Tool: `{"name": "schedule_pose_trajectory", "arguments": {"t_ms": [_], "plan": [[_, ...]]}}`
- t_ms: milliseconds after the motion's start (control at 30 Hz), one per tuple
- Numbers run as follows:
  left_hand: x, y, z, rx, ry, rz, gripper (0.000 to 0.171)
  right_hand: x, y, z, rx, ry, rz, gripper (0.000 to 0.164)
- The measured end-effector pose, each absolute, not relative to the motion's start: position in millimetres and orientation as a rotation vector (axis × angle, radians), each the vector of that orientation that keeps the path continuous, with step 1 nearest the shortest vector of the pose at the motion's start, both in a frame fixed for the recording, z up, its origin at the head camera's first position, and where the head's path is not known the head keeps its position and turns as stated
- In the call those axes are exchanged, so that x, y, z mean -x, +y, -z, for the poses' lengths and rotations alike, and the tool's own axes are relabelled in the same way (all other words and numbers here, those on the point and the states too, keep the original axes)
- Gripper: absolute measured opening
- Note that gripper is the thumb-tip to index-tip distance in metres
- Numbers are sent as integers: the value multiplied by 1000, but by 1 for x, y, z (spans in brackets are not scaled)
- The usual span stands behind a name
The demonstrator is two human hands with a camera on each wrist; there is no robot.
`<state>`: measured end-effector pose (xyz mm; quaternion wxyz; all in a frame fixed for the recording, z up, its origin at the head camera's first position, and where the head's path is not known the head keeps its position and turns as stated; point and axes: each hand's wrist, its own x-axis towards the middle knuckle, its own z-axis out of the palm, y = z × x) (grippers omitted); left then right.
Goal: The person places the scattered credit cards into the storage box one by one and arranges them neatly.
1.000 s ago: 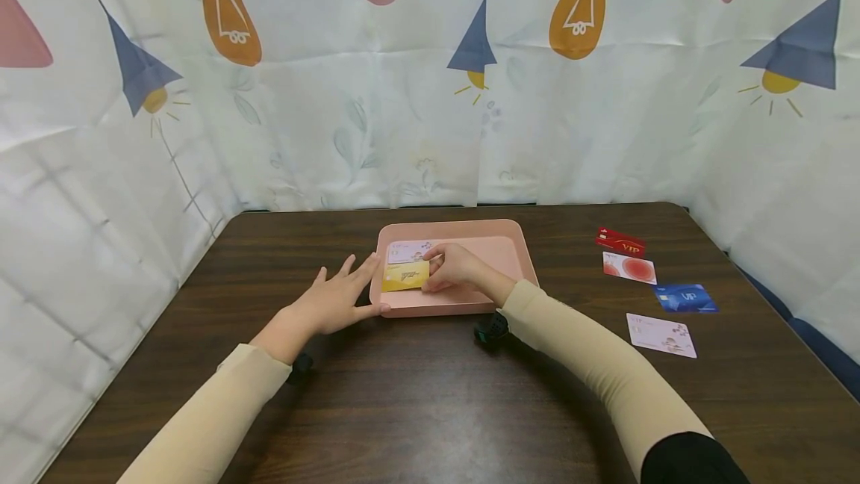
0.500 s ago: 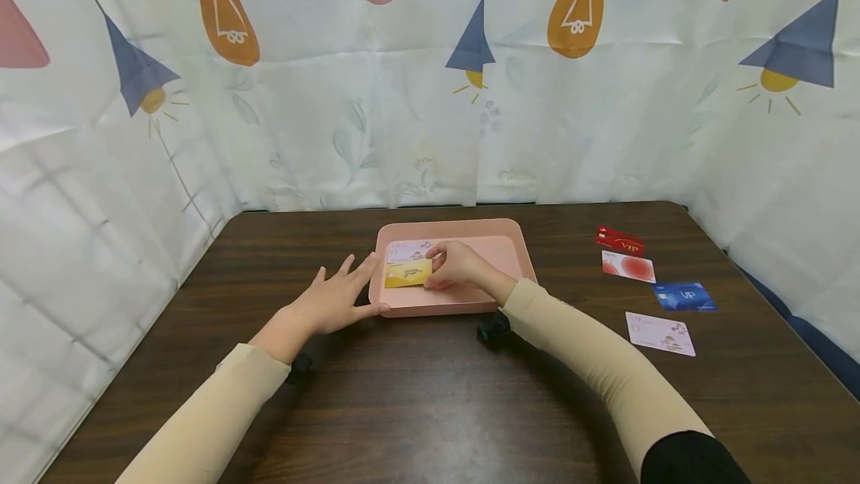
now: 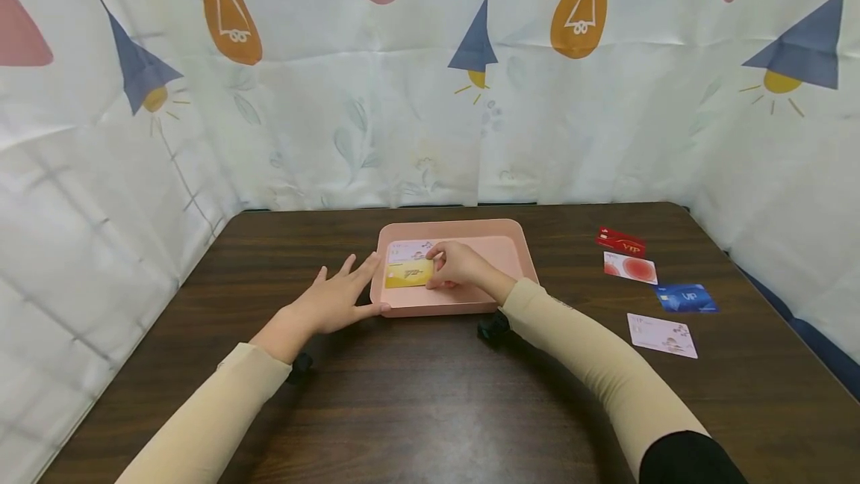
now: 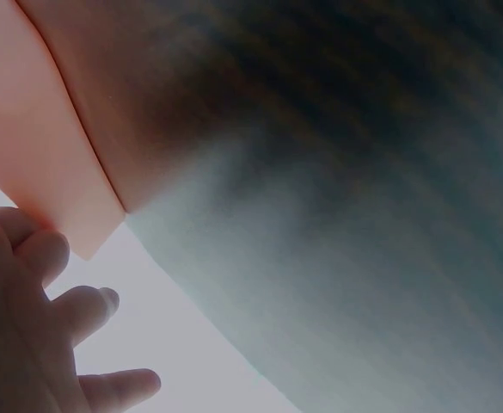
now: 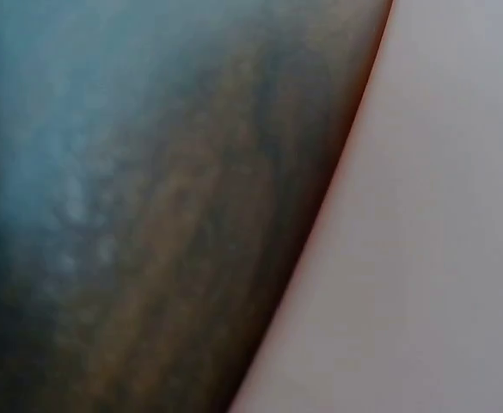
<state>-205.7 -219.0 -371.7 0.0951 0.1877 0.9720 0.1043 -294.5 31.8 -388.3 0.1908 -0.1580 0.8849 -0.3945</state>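
In the head view a pink tray (image 3: 470, 309) lies on the dark wooden table. My right hand (image 3: 460, 264) reaches into it and pinches the right end of a yellow card (image 3: 406, 273). Just behind that card lies a pale lilac card (image 3: 406, 250) in the tray's far left corner, its right end partly covered by my right fingers. My left hand (image 3: 332, 301) has its fingers spread, with fingertips and thumb at the tray's left side. In the left wrist view the left fingers (image 4: 83, 314) touch the tray wall (image 4: 70, 189). The right wrist view shows no fingers.
To the right of the tray, cards lie in a loose column on the table: a red card (image 3: 621, 241), a white card with a red circle (image 3: 630, 267), a blue card (image 3: 687, 298) and a pale lilac card (image 3: 662, 335). A printed curtain (image 3: 423, 133) hangs behind the table.
The yellow card has shifted slightly to the right and away from me, nearer the lilac card, with my right hand still on it. My left hand has stayed at the tray's side.
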Motion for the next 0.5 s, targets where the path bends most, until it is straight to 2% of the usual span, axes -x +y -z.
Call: {"name": "schedule_pose_trajectory", "arguments": {"t_ms": [500], "plan": [[206, -219, 373, -552, 2885, -297, 98, 297, 32, 387, 470, 2492, 1047, 54]]}}
